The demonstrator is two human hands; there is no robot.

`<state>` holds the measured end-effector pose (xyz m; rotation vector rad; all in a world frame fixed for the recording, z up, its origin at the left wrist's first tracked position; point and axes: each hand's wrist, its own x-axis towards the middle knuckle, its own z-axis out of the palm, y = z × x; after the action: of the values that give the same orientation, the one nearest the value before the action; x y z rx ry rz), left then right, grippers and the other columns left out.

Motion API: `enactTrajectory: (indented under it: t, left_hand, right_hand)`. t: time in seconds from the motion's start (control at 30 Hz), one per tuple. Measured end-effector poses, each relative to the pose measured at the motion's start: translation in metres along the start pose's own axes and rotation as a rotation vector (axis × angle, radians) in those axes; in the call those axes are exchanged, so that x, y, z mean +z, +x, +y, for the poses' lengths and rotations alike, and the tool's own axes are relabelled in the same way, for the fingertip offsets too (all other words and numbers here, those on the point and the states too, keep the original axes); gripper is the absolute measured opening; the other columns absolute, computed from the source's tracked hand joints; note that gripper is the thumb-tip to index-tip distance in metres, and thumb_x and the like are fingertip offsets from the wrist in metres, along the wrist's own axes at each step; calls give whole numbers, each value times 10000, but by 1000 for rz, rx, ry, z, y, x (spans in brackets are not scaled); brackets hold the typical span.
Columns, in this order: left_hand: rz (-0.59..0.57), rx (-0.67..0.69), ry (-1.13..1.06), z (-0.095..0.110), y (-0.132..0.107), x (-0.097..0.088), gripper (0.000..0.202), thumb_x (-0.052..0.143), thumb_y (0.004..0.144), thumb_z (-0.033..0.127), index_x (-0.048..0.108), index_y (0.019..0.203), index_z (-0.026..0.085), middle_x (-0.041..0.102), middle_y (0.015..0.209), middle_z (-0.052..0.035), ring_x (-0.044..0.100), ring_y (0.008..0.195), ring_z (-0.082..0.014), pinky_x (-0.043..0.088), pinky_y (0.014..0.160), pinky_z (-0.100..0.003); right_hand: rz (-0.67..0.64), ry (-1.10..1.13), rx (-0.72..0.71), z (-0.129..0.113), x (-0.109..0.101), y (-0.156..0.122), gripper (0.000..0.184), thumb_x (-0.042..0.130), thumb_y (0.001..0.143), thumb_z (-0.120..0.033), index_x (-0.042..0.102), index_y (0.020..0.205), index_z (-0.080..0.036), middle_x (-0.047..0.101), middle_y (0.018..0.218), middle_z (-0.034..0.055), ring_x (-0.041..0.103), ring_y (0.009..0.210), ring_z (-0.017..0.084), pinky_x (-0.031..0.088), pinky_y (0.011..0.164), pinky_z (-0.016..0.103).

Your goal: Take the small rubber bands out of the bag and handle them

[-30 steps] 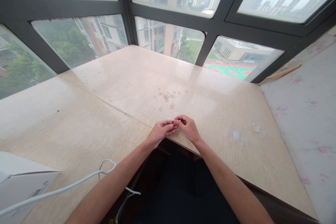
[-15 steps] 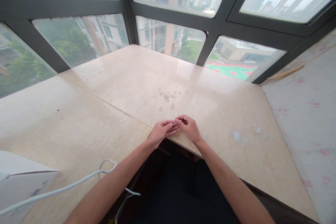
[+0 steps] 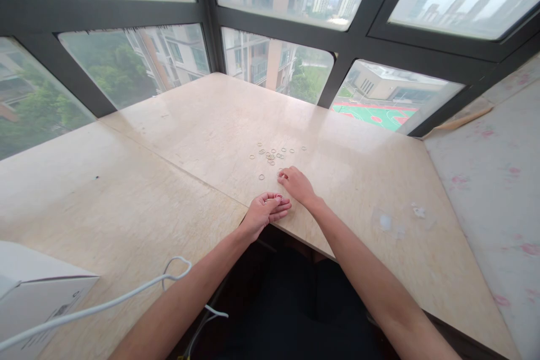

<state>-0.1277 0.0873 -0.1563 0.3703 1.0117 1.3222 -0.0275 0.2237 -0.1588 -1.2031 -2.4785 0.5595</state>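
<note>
My left hand (image 3: 262,212) is at the table's front edge, palm partly up. Its thumb presses a small reddish ring-like thing (image 3: 279,197) against the index finger, while the other fingers stretch out. Just beyond it, my right hand (image 3: 296,184) is lowered to the tabletop. Its fingertips come together over a thin ring and partly hide it. Several more thin rings (image 3: 271,157), pale and greenish, lie loosely scattered past my hands, some overlapping. A single ring (image 3: 261,177) rests to the left of my right fingertips.
The pale wood-look table (image 3: 189,124) has a seam running across its left part. Clear plastic scraps (image 3: 385,221) lie at the right. A white box (image 3: 46,298) and a white cable (image 3: 126,295) are at the lower left. Dark-framed windows (image 3: 270,22) border the back.
My right hand has left my left hand and moved forward to the near rings. The left hand stays almost in place, still pinching the reddish thing, its fingers spread more.
</note>
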Motion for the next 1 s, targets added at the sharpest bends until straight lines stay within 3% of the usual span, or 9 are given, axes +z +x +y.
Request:
enactTrajectory:
  t: [0.27, 0.33, 0.43, 0.57, 0.8, 1.0]
  left_hand:
    - [0, -1, -32, 1, -2, 0, 162, 666, 856, 213, 627, 915, 67, 689, 1011, -196, 689, 934, -236, 554, 871, -340]
    - [16, 2, -65, 2, -2, 1, 145, 663, 855, 197, 634, 908, 65, 689, 1012, -190, 690, 930, -234, 559, 860, -336]
    - [24, 8, -127, 3, -1, 0, 121, 659, 851, 164, 642, 917, 64, 683, 1044, -180, 686, 944, -235, 563, 856, -326]
    - [27, 6, -171, 5, 1, 0, 133, 640, 853, 125, 657, 963, 52, 683, 1050, -173, 683, 946, -209, 555, 873, -289]
    - [12, 0, -210, 7, 1, 0, 132, 625, 829, 84, 664, 951, 52, 688, 1049, -175, 684, 930, -196, 539, 913, -297]
    - [9, 21, -222, 3, 3, -4, 179, 697, 796, 127, 666, 961, 63, 698, 1019, -156, 683, 933, -197, 531, 932, -304]
  right_hand:
    - [-96, -187, -36, -4, 1, 2, 147, 440, 928, -153, 585, 906, -161, 578, 973, 106, 532, 721, 166, 351, 611, 279]
    - [-83, -101, -49, -4, 1, -2, 122, 453, 907, -145, 565, 862, -165, 581, 941, 86, 536, 768, 170, 369, 648, 276]
    - [-44, 214, -49, -4, -1, -13, 108, 456, 873, -159, 518, 786, -173, 574, 842, 42, 532, 802, 168, 399, 716, 280]
    - [-18, 481, -103, -8, -7, -35, 94, 460, 868, -209, 509, 792, -183, 558, 792, 19, 523, 761, 159, 419, 712, 283]
    - [-22, 313, -253, -11, -9, -54, 153, 425, 919, -173, 556, 841, -183, 534, 924, 65, 523, 862, 166, 434, 777, 293]
    - [30, 427, -259, -10, -10, -53, 146, 475, 918, -237, 576, 821, -195, 559, 873, 56, 536, 857, 176, 441, 784, 308]
